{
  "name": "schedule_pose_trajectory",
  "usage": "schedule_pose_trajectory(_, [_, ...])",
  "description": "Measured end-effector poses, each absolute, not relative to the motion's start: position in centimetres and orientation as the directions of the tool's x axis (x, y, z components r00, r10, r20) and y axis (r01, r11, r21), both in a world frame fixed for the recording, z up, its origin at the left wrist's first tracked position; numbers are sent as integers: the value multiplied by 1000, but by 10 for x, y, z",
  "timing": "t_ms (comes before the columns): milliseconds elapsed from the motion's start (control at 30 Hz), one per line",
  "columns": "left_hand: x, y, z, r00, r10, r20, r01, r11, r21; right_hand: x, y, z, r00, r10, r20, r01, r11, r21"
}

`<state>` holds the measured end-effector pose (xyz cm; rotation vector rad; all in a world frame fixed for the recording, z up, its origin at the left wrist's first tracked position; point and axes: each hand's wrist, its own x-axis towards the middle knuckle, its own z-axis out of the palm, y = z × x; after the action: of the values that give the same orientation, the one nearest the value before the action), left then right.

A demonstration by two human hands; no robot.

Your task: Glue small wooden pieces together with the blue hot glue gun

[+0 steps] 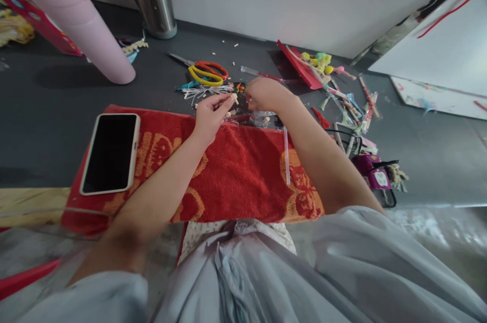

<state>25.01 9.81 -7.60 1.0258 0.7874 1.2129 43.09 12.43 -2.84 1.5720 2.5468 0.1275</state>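
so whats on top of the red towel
A phone lies screen up on the red towel's left end, a clear straw-like tube towards its right, and both forearms rest across it. The cloth beneath the phone and arms is covered.

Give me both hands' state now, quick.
Left hand: pinched shut on a small pale piece.
Right hand: curled closed; contents cannot be told.
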Motion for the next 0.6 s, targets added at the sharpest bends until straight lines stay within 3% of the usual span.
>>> schedule_pose_trajectory(167, [250,97,-78,205,967,149,-296,-83,952,432,94,-17,-363,925,117,895,381,-232])
schedule_pose_trajectory(333, [248,90,-74,267,913,309,-93,-295,951,424,52,-18,-205,932,300,752,346,-561])
schedule_pose_trajectory(433, [247,85,-69,325,880,346,-32,-356,934,420,38,-24,-109,929,353,677,329,-658])
schedule_pose_trajectory(600, [247,82,-66,375,850,371,29,-410,912,420,35,-35,-61,917,395,659,334,-674])
